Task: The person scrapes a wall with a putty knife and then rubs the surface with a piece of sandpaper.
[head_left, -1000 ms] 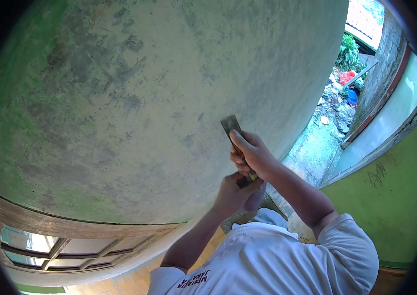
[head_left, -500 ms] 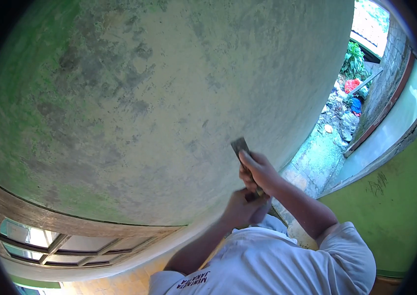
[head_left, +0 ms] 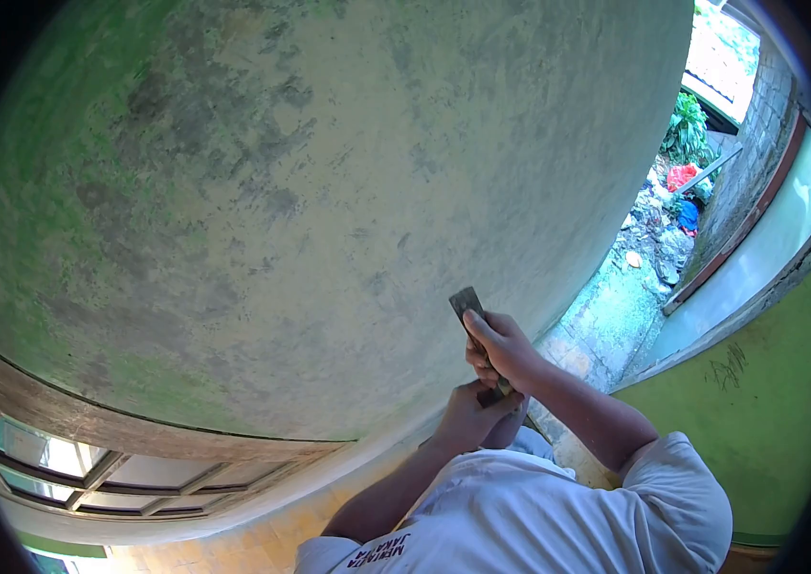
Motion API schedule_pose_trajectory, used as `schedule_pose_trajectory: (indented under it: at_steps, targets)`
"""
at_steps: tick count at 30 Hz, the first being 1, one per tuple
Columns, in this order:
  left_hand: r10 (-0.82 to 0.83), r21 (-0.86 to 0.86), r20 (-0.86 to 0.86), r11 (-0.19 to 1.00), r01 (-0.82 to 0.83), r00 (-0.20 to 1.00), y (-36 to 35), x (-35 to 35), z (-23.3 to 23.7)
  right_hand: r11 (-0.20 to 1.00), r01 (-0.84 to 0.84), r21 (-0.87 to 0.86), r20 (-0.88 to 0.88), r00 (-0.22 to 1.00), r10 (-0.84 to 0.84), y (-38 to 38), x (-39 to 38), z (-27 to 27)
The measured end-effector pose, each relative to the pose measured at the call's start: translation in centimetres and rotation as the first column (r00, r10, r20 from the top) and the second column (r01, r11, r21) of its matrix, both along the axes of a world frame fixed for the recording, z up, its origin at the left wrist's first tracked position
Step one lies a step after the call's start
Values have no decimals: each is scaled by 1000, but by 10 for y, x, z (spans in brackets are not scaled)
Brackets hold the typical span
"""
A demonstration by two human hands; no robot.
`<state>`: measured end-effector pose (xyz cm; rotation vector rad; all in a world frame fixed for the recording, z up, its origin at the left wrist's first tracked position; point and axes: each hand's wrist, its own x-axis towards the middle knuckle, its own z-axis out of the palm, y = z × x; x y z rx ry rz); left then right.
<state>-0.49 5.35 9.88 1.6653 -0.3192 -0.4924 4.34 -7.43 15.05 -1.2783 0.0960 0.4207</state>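
Note:
A flat, dark grey scraper with a squared-off end points up and to the left in front of the wall. My right hand is closed around its middle, thumb laid along the upper face. Below it, my left hand is closed at the scraper's lower end, where a bit of yellowish colour shows between the hands. Part of the lower end is hidden by my fingers. Behind the blade rises the wall, pale and grey in patches with green paint left toward its left side; the blade looks apart from it.
A wooden-framed window lies at lower left above yellowish floor tiles. On the right, a narrow concrete passage leads to rubble, plants and a red bag. A green wall stands close on my right.
Both hands and the scraper sit slightly lower in view, and the blade looks turned a little more face-on. The view itself has shifted slightly.

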Motion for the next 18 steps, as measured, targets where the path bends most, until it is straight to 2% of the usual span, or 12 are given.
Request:
schedule_pose_trajectory:
  at_steps: [1, 3, 4, 5, 8, 10, 11, 13, 14, 15, 17, 18]
  targets:
    - [4, -6, -5, 1000, -4, 1000, 0, 9, 9, 1000, -4, -6, -5, 1000, 4, 2, 9, 6]
    - [10, -44, -31, 999, -11, 999, 4, 37, 30, 998, 45, 42, 112, 992, -49, 9, 32, 20]
    - [-44, 16, -6, 999, 44, 999, 6, 43, 27, 999, 35, 36, 169, 985, -40, 7, 32, 18]
    - [-34, 7, 2, 999, 34, 999, 6, 43, 26, 999, 24, 27, 177, 984, -29, 6, 32, 20]
    - [-13, -41, -46, 999, 11, 999, 0, 19, 14, 996, 85, 35, 103, 991, -89, 1, 14, 12]
    - [-27, 44, 38, 999, 26, 999, -2, 3, 11, 999, 38, 14, -21, 999, -38, -2, 0, 3]
    - [-27, 44, 41, 999, 26, 999, -2, 7, 10, 999, 38, 15, -17, 999, -38, -2, 5, 2]
    - [74, -110, -138, 990, -89, 988, -5, 13, 16, 996, 76, -52, 29, 997, -74, 2, 16, 12]
    - [41, -82, -110, 995, -50, 993, 2, 32, 28, 999, 35, 12, 110, 993, -36, 5, 29, 27]
    - [41, -131, 7, 991, -39, 999, 4, 45, 27, 999, 36, 7, 103, 994, -36, 7, 30, 34]
    - [26, 33, 101, 999, -30, 995, 9, 39, 57, 997, 61, 38, 203, 977, -67, 11, 33, 47]
    - [30, 31, 106, 999, -33, 994, 8, 35, 52, 995, 95, 28, 151, 984, -98, 12, 27, 48]
